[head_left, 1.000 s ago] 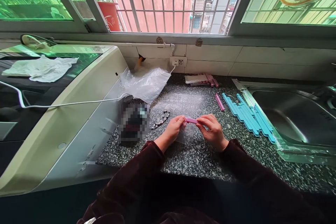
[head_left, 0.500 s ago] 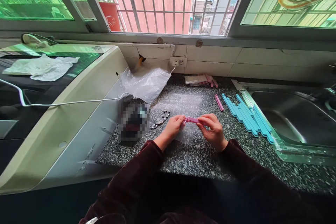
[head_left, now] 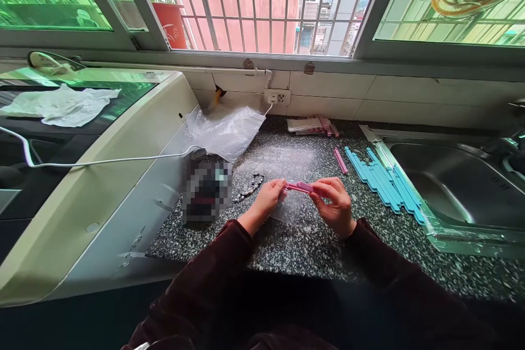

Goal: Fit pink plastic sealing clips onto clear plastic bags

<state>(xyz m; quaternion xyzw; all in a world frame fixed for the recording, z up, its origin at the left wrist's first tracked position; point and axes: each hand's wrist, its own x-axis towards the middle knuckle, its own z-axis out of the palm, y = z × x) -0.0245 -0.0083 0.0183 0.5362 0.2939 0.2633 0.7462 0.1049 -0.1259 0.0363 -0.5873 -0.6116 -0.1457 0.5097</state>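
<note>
Between my hands, over the counter, a pink bag-sealing clip (head_left: 302,186) is held nearly level. My left hand (head_left: 267,200) pinches its left end together with the top edge of a clear plastic bag (head_left: 287,211). The bag hangs below the clip, and its outline is hard to make out against the speckled stone. With thumb and fingers, my right hand (head_left: 333,201) grips the clip's right end. The fingers cover both ends, so how far the clip closes over the bag is hidden.
To the right, several blue clips (head_left: 381,180) lie beside the steel sink (head_left: 443,186), near a lone pink clip (head_left: 340,161). Packaged pink clips (head_left: 309,125) lie by the wall. A beaded bracelet (head_left: 248,190), a blurred-out object (head_left: 207,191) and a plastic sheet (head_left: 229,128) are left.
More of the pink clip shows between my hands, with its left part now visible as separate strips. Both hands keep their pinch in nearly the same place. The view has shifted slightly.
</note>
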